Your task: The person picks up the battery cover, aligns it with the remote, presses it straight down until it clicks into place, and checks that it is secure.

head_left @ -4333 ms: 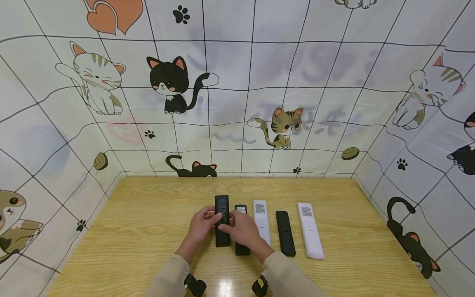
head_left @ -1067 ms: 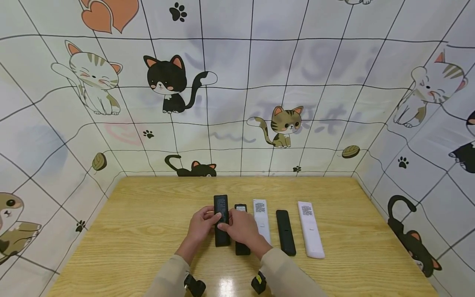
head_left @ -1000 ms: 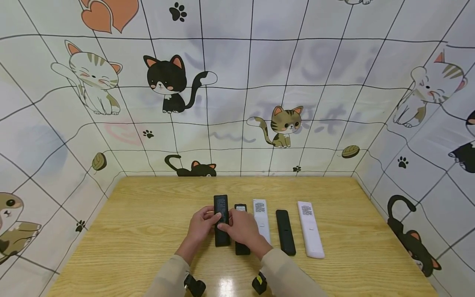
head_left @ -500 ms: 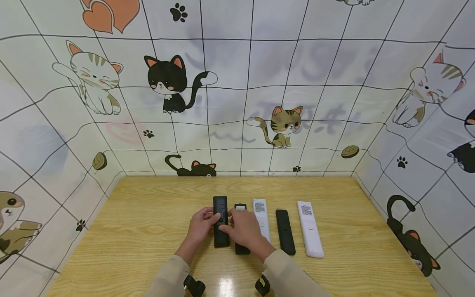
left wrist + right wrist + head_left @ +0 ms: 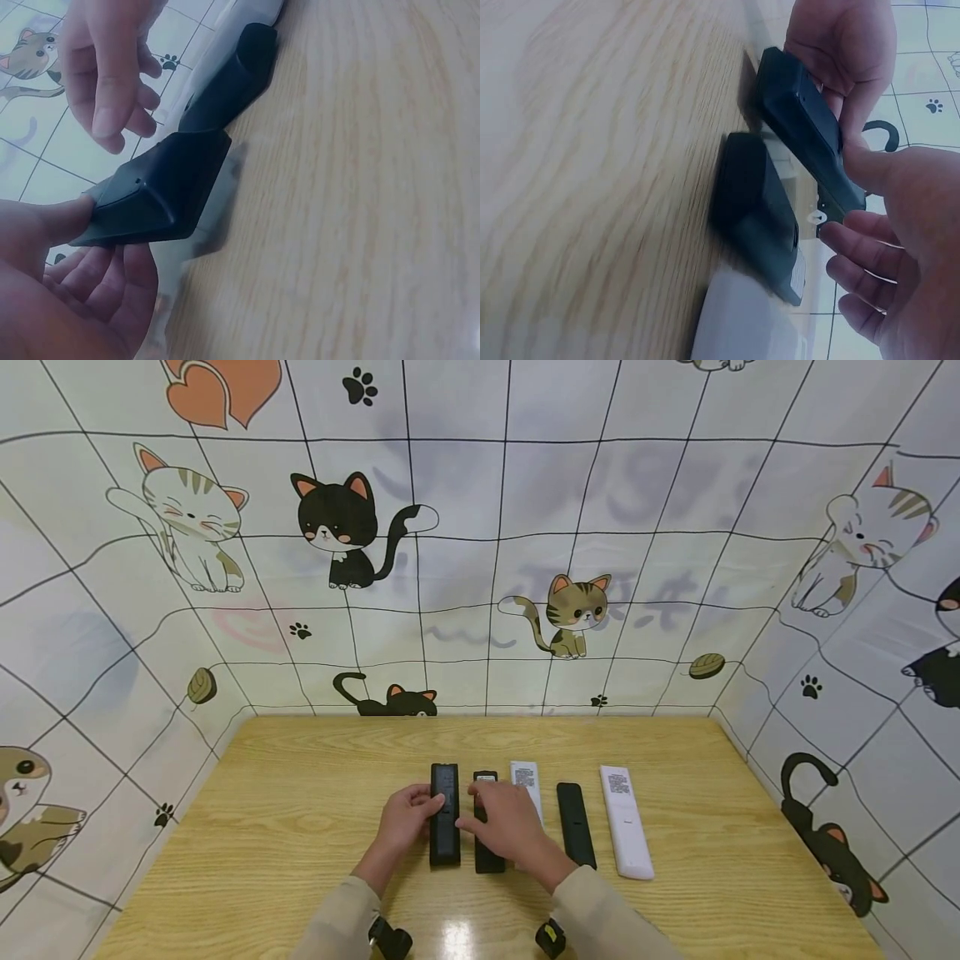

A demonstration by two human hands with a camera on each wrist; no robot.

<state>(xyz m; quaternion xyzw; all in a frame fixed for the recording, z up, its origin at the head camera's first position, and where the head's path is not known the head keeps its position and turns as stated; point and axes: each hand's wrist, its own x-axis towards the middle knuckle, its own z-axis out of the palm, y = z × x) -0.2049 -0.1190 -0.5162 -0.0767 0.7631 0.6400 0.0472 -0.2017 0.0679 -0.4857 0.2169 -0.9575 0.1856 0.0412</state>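
My left hand (image 5: pixel 405 818) pinches a black remote control (image 5: pixel 444 827) between thumb and fingers, its thumb on the upper face. In the left wrist view the same remote is held slightly tilted above the table, its near end off the wood. My right hand (image 5: pixel 516 828) hovers just right of it, fingers loosely bent and holding nothing, with the thumb tip close to its edge. Beneath the right hand lies a second black remote (image 5: pixel 490 858), partly hidden. A white remote (image 5: pixel 527 774) beside it is mostly covered by that hand.
Farther right on the wooden table (image 5: pixel 315 777) lie another black remote (image 5: pixel 576 827) and a white remote (image 5: pixel 627 822) with a printed label. A cat-patterned cloth (image 5: pixel 465 568) rises behind the table and along both sides.
My right hand has let go of the held remote and shifted slightly right. The remote has moved a little toward me, still in my left hand. The other remotes stay put.
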